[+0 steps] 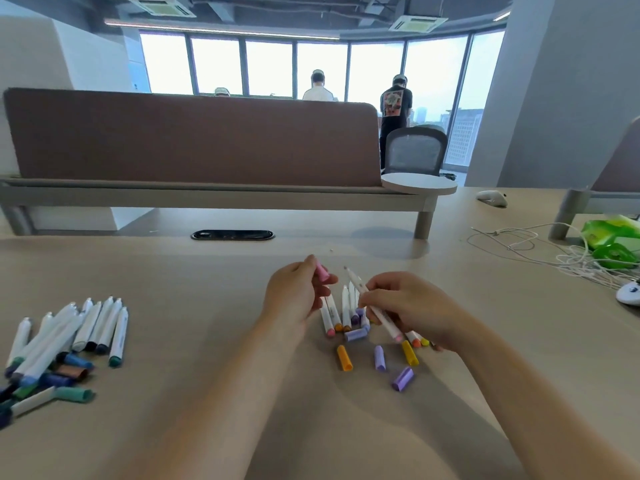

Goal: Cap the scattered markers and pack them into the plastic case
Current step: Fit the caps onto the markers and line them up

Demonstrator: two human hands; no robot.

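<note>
The 2 forearms reach forward, left hand (295,295) pinching a pink cap (323,273), right hand (415,306) gripping a marker (355,280).

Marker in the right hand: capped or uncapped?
Uncapped at its upper end: the marker in the right hand shows a bare tip, and the left hand pinches a pink cap apart from it.

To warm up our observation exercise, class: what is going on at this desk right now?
A person is capping markers. The left hand pinches a pink cap; the right hand holds a white marker, its bare tip not yet in the cap. Loose caps and more markers lie on the desk between the hands; another pile lies far left.
</note>
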